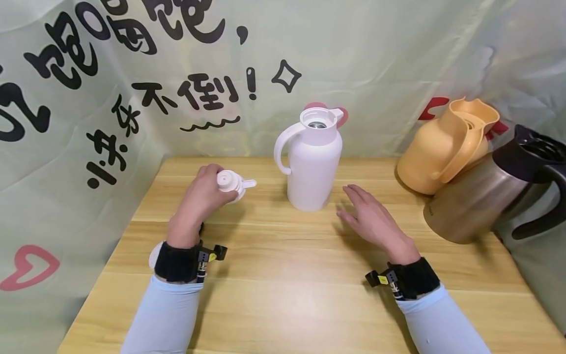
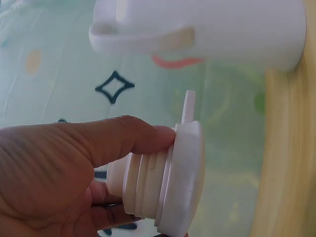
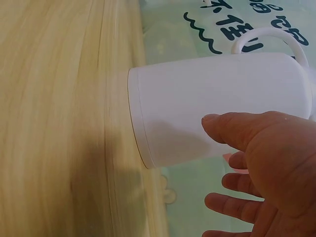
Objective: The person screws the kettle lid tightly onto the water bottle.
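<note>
A white vacuum jug (image 1: 313, 167) stands upright towards the back of the table, its mouth uncovered and its handle on the left. To its left, my left hand (image 1: 201, 196) pinches a white jug lid (image 1: 228, 182) above the wood. In the left wrist view, thumb and fingers grip the ridged plug of the lid (image 2: 180, 177), with a small tab sticking out from its rim. My right hand (image 1: 371, 216) hovers just right of the jug, fingers spread and holding nothing. The right wrist view shows its thumb in front of the jug's body (image 3: 207, 98).
An orange jug (image 1: 424, 157) and a steel jug (image 1: 468, 196) with a black handle stand close together at the right. Behind the wooden table (image 1: 283, 285) hangs a pale green cloth (image 1: 376, 59) with black lettering; it also runs down both sides.
</note>
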Tool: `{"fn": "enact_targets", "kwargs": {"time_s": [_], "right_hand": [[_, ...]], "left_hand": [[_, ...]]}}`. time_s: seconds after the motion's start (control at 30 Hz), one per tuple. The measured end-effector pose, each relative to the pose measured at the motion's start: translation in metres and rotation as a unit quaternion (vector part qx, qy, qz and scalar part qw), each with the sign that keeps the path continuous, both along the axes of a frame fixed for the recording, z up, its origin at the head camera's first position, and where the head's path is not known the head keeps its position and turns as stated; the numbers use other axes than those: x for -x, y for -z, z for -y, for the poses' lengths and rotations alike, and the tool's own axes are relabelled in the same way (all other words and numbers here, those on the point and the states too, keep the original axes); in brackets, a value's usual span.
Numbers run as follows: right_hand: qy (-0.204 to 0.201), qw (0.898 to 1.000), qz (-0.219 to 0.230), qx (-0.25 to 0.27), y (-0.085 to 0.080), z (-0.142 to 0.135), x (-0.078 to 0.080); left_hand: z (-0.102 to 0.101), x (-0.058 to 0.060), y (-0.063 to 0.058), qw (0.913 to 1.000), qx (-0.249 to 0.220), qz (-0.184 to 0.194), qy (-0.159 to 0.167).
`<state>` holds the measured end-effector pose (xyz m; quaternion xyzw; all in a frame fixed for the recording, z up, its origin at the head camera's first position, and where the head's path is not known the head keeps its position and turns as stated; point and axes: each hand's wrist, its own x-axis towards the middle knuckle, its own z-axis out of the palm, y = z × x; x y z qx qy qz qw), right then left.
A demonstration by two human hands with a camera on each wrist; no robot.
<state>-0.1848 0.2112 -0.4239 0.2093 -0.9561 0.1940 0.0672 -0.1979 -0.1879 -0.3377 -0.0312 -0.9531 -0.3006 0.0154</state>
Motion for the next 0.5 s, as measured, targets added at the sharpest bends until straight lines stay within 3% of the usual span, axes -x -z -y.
{"fn": "enact_targets", "kwargs": {"time_s": [0.5], "right_hand": [[-0.004, 1.0, 0.013, 0.019, -0.003, 0.005, -0.003]], "left_hand": [[-0.073, -0.005, 0.014, 0.9939, -0.012, 0.032, 0.104]]}}
